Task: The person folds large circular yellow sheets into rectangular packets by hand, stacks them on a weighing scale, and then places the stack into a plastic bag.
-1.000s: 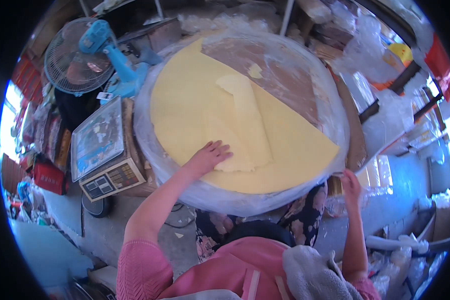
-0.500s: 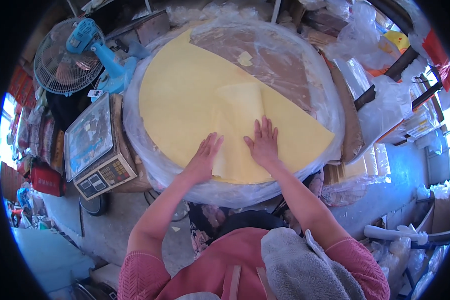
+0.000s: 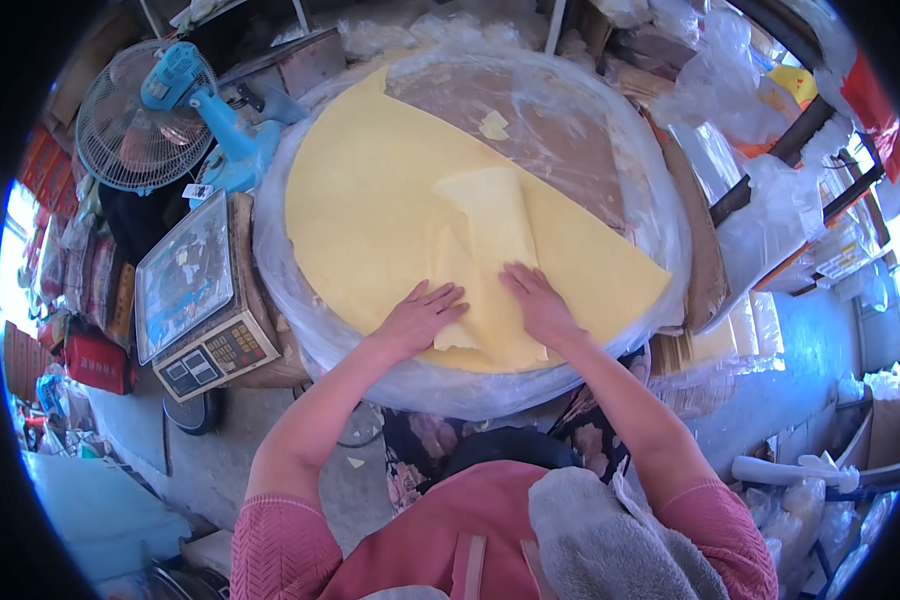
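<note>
A wide, thin yellow sheet point(image 3: 370, 190), soft and pliable in look, covers much of a round table wrapped in clear plastic point(image 3: 660, 200). Its far right edge runs slantwise, leaving part of the brown tabletop point(image 3: 550, 120) bare under plastic. A paler folded flap point(image 3: 495, 205) lies on the sheet in front of me, with creases down to the near edge. My left hand point(image 3: 420, 318) rests on the sheet left of the creases, fingers stretched out. My right hand point(image 3: 542, 308) lies flat on it beside the flap, fingers extended. Neither hand grips anything visible.
A small yellow scrap point(image 3: 494, 125) sits on the bare tabletop. At the left stand a weighing scale point(image 3: 215, 350) with a metal tray and a blue fan point(image 3: 235, 140). Plastic bags point(image 3: 710, 80) crowd the far right; yellow sheets in plastic point(image 3: 725, 340) lie right of the table.
My right hand has drawn back toward me along the sheet. My left hand has shifted slightly right, its fingers now angled inward. The creases between the hands have changed shape.
</note>
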Available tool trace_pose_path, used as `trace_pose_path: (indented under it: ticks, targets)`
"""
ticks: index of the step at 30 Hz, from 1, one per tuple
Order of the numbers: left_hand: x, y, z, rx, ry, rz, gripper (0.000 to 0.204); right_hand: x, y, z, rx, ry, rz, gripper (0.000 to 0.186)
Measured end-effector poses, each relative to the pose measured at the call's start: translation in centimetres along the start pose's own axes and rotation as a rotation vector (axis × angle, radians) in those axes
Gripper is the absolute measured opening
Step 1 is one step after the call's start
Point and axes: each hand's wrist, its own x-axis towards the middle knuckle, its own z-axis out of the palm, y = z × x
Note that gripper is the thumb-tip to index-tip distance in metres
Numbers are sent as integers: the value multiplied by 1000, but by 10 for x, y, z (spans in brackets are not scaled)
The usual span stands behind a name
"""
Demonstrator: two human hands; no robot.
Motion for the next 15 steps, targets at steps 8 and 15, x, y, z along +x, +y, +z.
trace_pose_path:
  ticks: [8, 15]
  targets:
    - [25, 15, -60, -798, -133, -694, 46, -24, 40, -40, 475, 11, -197, 39]
    - [47, -28, -19, -1189, 237, -706, 59, 39, 46, -24, 595, 9, 503, 30]
